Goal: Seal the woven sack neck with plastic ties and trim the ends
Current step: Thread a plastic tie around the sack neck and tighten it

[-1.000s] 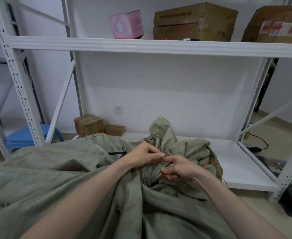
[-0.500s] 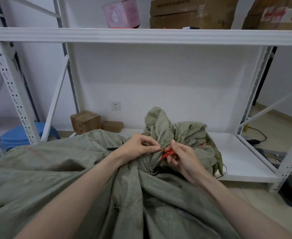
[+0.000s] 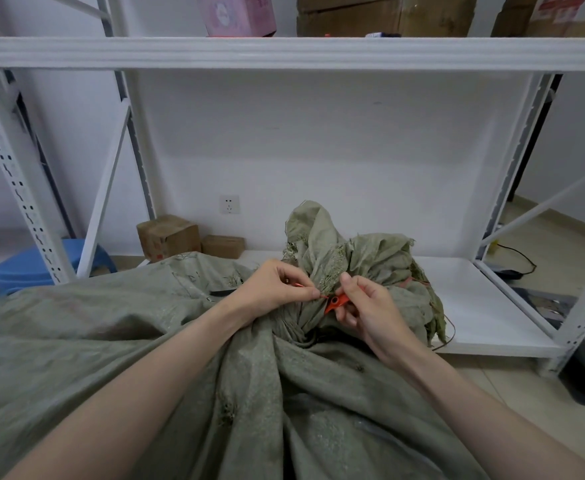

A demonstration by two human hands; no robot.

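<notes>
— Slippage is our first worry. The woven sack (image 3: 180,341) spreads from six o'clock of the view up to the middle, and its gathered sack neck (image 3: 318,258) stands just past our hands, at their twelve o'clock.

— What are our hands doing?

— Our left hand (image 3: 277,285), at nine o'clock of the neck, pinches the thin tail of the red plastic tie (image 3: 336,302). Our right hand (image 3: 370,306), at three o'clock, holds the tie's broad head between thumb and fingers. Tail tip and head almost meet; we cannot tell whether the tail has entered the hole.

— So what goes wrong?

— If we miss the hole, or catch frayed threads in it, the tie may jam or lock loose. With both hands busy on the tie, nothing else squeezes the bunch, so the neck could spread and the loop take in only part of it. A crooked pull might also slide the loop up toward the floppy top.

— And the sack itself?

— Dull grey-green weave, limp and deeply creased, with folds running into the neck. Above the tie the mouth flares in ragged, frayed edges, with loose strands hanging at four o'clock over the white lower shelf (image 3: 485,306). A dark object (image 3: 222,292) lies on the cloth at nine o'clock of our left hand; we can't tell what it is.
</notes>
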